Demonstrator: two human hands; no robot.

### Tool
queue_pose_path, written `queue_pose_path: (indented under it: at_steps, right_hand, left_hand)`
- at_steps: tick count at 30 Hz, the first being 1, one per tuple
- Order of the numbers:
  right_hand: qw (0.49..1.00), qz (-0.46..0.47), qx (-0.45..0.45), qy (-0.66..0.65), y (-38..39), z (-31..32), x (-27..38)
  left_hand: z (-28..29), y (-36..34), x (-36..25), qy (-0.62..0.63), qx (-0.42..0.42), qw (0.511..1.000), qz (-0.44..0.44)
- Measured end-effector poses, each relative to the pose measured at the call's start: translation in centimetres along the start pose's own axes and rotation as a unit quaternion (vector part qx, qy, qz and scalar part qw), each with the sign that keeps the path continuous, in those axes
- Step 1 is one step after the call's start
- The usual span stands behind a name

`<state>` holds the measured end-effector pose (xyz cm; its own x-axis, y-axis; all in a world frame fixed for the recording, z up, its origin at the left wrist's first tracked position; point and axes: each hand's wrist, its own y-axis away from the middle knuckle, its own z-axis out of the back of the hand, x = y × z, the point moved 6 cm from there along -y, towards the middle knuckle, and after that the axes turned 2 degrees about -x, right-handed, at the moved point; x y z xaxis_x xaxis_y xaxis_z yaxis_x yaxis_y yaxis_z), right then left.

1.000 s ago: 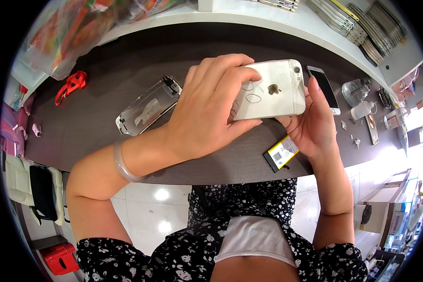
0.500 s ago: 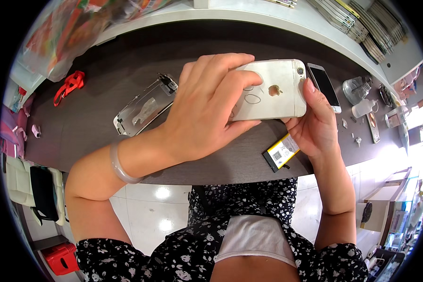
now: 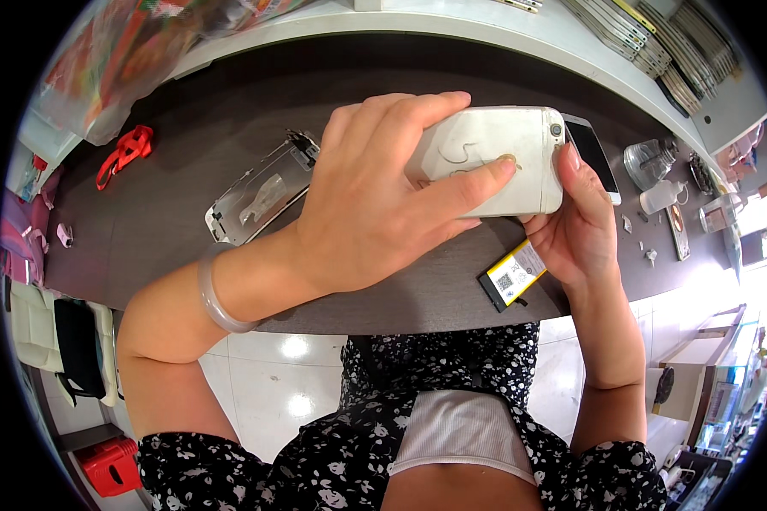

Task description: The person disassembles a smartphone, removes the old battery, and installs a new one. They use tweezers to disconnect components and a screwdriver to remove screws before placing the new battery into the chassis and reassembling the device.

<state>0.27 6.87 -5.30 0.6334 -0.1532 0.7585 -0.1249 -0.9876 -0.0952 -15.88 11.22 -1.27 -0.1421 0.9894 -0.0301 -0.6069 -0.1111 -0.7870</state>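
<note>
Left hand (image 3: 375,200), gripping the white phone (image 3: 513,136) from nine o'clock across its back, and right hand (image 3: 576,226), clasping its three o'clock end, hold it over the counter (image 3: 371,313), where a slackened grip could drop it toward the battery (image 3: 515,274) at six o'clock.

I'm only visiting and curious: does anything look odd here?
The white phone, held by left hand and right hand, has a scrawled line on its usually plain back. A battery lies loose on the desk, outside any phone. To the left lies what looks like a detached phone panel, with a crumpled clear scrap on it.
</note>
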Motion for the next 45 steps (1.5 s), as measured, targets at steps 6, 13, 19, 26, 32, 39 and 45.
queue_pose_path:
  at_steps: [6,13,19,26,32,39,45]
  right_hand:
    - [1.000,-0.007,0.003,-0.008,-0.1,0.0,-0.1]
    - [1.000,-0.006,-0.015,-0.003,-0.1,0.1,-0.1]
    - [0.995,-0.058,0.013,-0.074,-0.2,0.2,-0.4]
    - [0.979,-0.105,0.084,-0.154,-0.8,-0.5,-0.5]
    - [0.978,-0.098,0.083,-0.163,-0.6,-0.8,-0.3]
    - [0.991,-0.030,0.010,-0.131,-0.8,-0.2,0.7]
    - [0.975,0.189,-0.115,0.029,0.5,4.0,8.1]
  left_hand:
    - [-0.2,0.2,0.1,0.003,-0.011,1.000,-0.013]
    - [-0.2,0.3,0.2,0.009,-0.015,1.000,-0.017]
    - [-0.6,0.1,0.8,0.045,0.036,0.998,0.031]
    - [-3.1,1.2,3.4,0.356,0.049,0.904,0.233]
    - [-2.9,1.3,3.6,0.340,-0.008,0.915,0.215]
    - [-3.8,1.8,3.8,0.521,0.009,0.775,0.359]
    - [-5.5,2.8,3.3,0.662,0.057,0.574,0.479]
